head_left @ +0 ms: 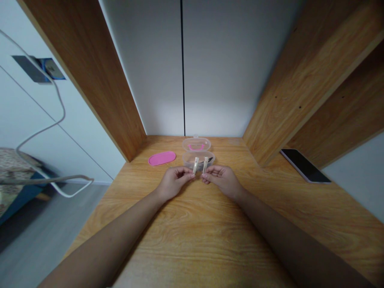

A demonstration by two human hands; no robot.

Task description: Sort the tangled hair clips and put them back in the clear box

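My left hand [174,181] pinches a small pale clip [195,165] and holds it upright above the wooden desk [210,232]. My right hand [221,179] pinches a second pale clip [205,164] the same way, close beside the first. Both clips stand just in front of a small clear plastic case [198,157], whose hinged lid lies open toward the back wall. A dark item shows inside the case, too small to name. A pink oval pad [162,158] lies flat on the desk to the left of the case.
A dark phone [305,165] lies on the desk at the right, under a slanted wooden shelf side [303,76]. Another wooden panel [93,72] walls the left. A white cable [45,128] hangs past the desk's left edge, over the grey floor.
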